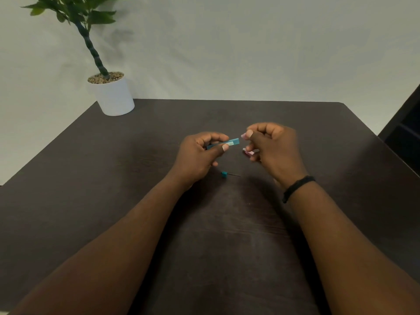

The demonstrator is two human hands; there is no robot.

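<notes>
My left hand pinches a slim teal case with a small white label between thumb and fingers. Its open end points right, just above the table. My right hand is a short gap to the right of that end, with thumb and forefinger tips pressed together. I cannot tell whether anything thin is between them. The lower fingers of that hand curl round a small pink object, mostly hidden. A small teal cap lies on the dark table below my hands, with a thin dark stick beside it.
A potted plant in a white pot stands at the table's far left corner. A pale wall runs behind the table. Dark furniture stands off the right edge. A black band circles my right wrist.
</notes>
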